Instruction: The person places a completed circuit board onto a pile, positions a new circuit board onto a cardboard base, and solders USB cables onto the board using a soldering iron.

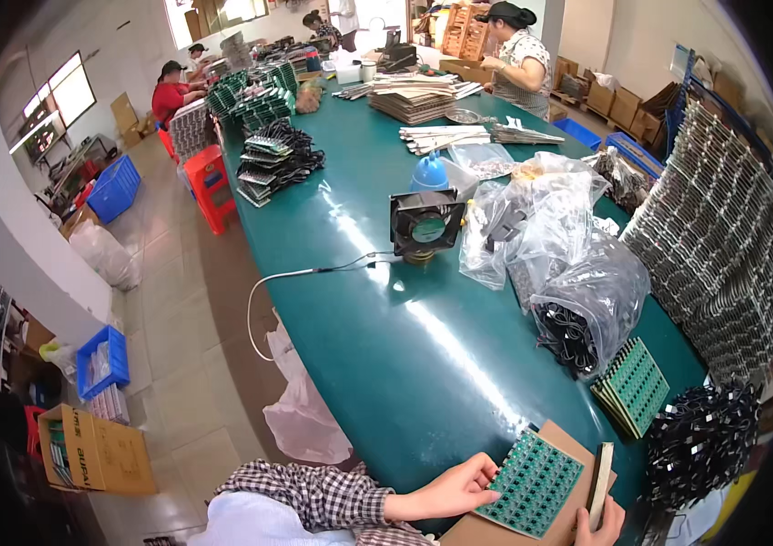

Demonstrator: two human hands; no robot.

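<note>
- Your left hand (450, 491) rests at the near edge of the green table (386, 346), fingers extended, with the fingertips (488, 471) touching the left edge of a green circuit panel (532, 482). The hand presses on the panel and does not close around it.
- The green circuit panel lies flat on a brown cardboard sheet (568, 446) at the near edge of the table, directly in front of you.
- Your right hand (600, 526) sits at the lower edge of the view, only partly visible. Its fingers close on the lower end of a narrow pale strip (601, 482) that stands nearly upright just beside the right edge of the panel.
- A stack of green circuit panels (634, 387) lies beyond and to the right of the cardboard sheet.
- A pile of black wired parts (700, 441) lies to the right of the cardboard sheet, near the table edge.
- Clear plastic bags (550, 246) holding dark components occupy the middle right of the table.
- A small black square fan (427, 226) stands near the table centre, with a cable (313, 271) trailing over the left table edge.
- Tall stacks of grey metal parts (723, 237) line the right side.
- Other people work at the far end of the table, well apart from your hands.
</note>
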